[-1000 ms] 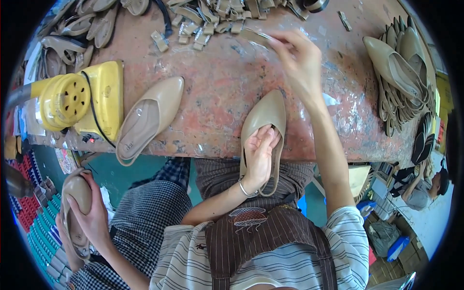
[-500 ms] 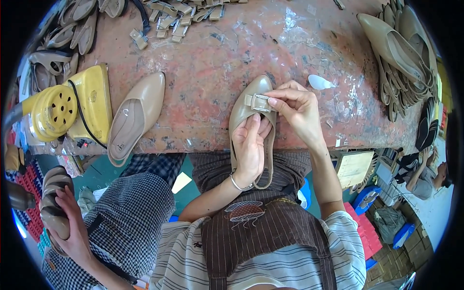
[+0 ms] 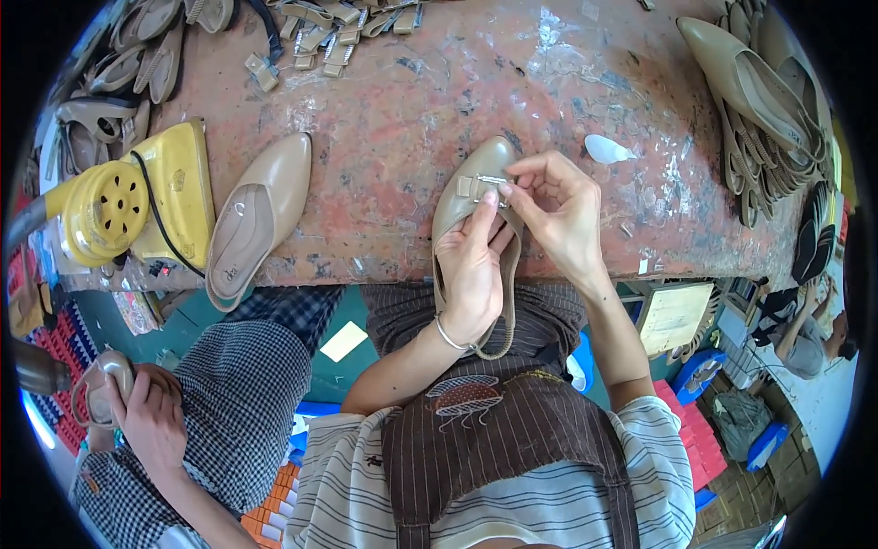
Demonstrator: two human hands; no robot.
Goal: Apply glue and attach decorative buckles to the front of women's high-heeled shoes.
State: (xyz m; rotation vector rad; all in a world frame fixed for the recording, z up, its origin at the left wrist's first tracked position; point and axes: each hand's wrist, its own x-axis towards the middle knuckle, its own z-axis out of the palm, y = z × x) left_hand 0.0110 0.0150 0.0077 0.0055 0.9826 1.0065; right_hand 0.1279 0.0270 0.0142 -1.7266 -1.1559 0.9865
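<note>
1. Beige slingback shoe (image 3: pixel 471 197) lies toe-up at the near edge of our worn reddish workbench (image 3: pixel 412 101), its heel strap hanging off the edge toward our lap.
2. Our left hand (image 3: pixel 471 274) is tucked inside the shoe, fingers curled and pressing up on the vamp from within.
3. Our right hand (image 3: pixel 558 215) pinches a small metal buckle trim (image 3: pixel 482 183) between thumb and fingertips, pressed together, holding it against the shoe's toe.
4. A second beige shoe (image 3: pixel 256 215) rests left of our shoe, open side up and holding nothing that we can see.
5. Further left of that sits a yellow heat tool (image 3: pixel 137 206) with a black cord.
6. A small white scrap (image 3: pixel 605 148) lies just right of our shoe.
7. Loose trim pieces (image 3: pixel 315 41) are scattered well beyond our shoe; a stack of finished shoes (image 3: pixel 764 101) lies far right.
8. A neighbour's hand (image 3: pixel 151 416), lower left of our shoe, grips another shoe (image 3: pixel 101 389).
</note>
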